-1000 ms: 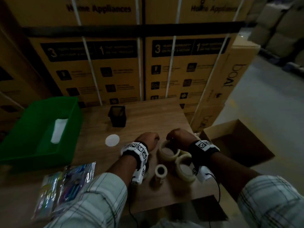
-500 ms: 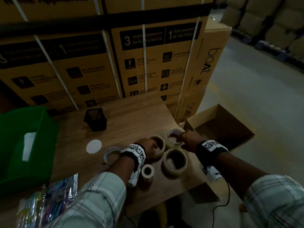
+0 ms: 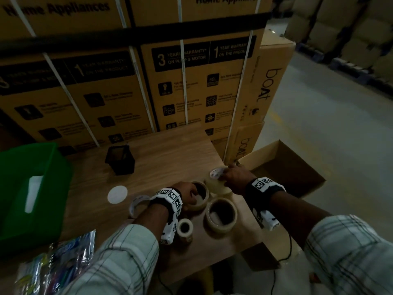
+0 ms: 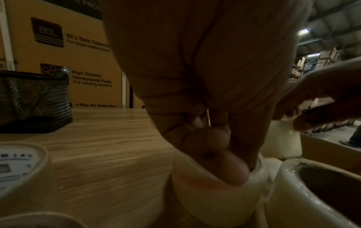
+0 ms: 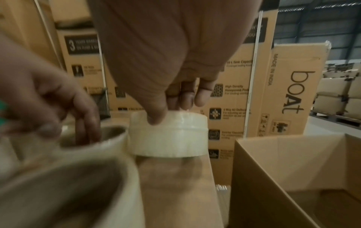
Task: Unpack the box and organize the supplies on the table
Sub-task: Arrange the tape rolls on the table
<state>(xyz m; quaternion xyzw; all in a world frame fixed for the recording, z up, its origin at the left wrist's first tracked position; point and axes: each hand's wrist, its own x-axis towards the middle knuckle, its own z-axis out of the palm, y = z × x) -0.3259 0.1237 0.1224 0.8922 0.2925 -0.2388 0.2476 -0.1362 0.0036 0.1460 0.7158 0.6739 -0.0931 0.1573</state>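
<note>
Evidently sorting rolls together, the right grip [image 5: 166, 108] pinches a clear tape roll [image 5: 168, 135]; the left grip [image 3: 187, 194] hooks fingers inside another roll [image 3: 201, 195] beside it.

left hand [image 3: 187, 193] fingers curled, right hand [image 3: 235, 177] pinching

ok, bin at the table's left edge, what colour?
Green: the bin shows best in the head view.
</note>
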